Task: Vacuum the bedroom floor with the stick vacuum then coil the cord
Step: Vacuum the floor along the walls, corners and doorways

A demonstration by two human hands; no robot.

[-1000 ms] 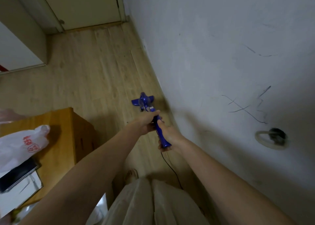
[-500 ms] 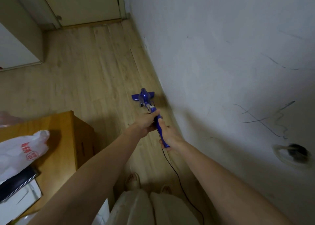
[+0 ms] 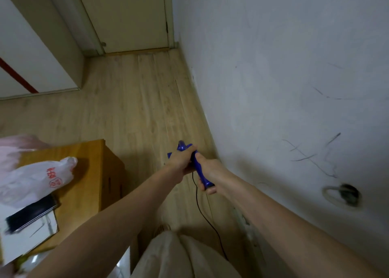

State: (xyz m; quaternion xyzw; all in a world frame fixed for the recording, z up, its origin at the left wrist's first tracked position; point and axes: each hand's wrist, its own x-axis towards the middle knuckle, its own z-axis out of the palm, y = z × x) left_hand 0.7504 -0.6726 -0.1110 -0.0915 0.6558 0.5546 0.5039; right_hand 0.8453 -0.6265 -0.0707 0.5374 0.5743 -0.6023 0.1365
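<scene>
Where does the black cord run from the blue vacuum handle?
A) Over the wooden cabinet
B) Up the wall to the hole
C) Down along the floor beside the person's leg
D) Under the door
C: the cord drops from the handle, gripped by both the left hand and the right hand, and trails along the floor.

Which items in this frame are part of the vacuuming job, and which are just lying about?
Job: blue stick vacuum, gripped by left hand and right hand; black cord; wooden floor.

Lying about: wooden cabinet, white plastic bag, dark flat device.
</scene>
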